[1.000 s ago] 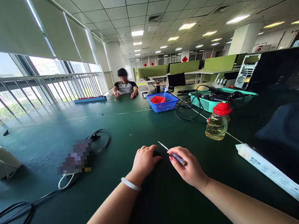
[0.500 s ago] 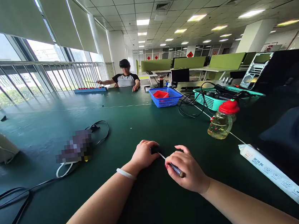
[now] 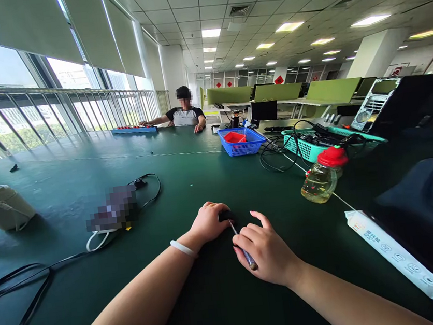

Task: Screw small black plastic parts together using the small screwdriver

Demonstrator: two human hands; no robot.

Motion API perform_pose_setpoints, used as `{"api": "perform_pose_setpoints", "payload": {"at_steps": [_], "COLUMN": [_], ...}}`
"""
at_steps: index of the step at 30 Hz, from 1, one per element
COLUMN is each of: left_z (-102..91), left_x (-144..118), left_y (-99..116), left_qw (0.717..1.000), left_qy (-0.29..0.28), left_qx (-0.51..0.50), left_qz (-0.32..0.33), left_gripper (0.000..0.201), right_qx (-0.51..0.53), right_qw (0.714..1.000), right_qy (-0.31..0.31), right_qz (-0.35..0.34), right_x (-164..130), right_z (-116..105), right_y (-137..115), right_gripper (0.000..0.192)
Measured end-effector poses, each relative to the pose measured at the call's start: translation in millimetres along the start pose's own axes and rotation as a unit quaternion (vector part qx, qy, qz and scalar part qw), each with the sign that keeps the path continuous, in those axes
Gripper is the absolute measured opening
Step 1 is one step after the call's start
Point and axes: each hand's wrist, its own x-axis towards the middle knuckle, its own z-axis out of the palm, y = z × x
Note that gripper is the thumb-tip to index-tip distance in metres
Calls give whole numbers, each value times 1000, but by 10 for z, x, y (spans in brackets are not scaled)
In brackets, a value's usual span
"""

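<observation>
two hands at a small black part on the green table

the left hand (image 3: pixel 208 221) curls over a small black part (image 3: pixel 226 216), pinning it on the green table (image 3: pixel 211 184) just ahead of the wrists. the right hand (image 3: pixel 265 251) is closed round a slim screwdriver (image 3: pixel 243 248), metal shaft angled up-left with its tip at the part, dark handle end poking out by the thumb. a red-capped bottle (image 3: pixel 322 176) of yellowish liquid stands well to the right.

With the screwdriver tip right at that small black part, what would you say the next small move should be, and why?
Probably seat the tip squarely and begin turning. The right hand grips the screwdriver, whose tip meets the small black part that the left hand steadies on the green table. Whether the tip is seated is too small to tell.
</observation>
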Motion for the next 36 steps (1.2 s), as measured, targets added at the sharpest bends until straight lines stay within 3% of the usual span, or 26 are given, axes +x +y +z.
{"api": "perform_pose_setpoints", "payload": {"at_steps": [22,31,36], "left_z": [-20,-12,-2], "left_x": [-26,-14,-8], "left_y": [22,20,13], "left_qw": [1000,1000,1000], "left_qy": [-6,-3,-2], "left_qx": [-6,-5,-2], "left_qz": [-3,-3,0], "left_gripper": [29,29,27], "right_qx": [9,107,128], "right_qw": [999,989,985], "right_qy": [-33,-21,-3], "right_qz": [17,103,113], "right_x": [-17,-28,-30], "right_z": [6,14,15], "right_y": [-17,-9,3], "right_gripper": [8,7,9]}}
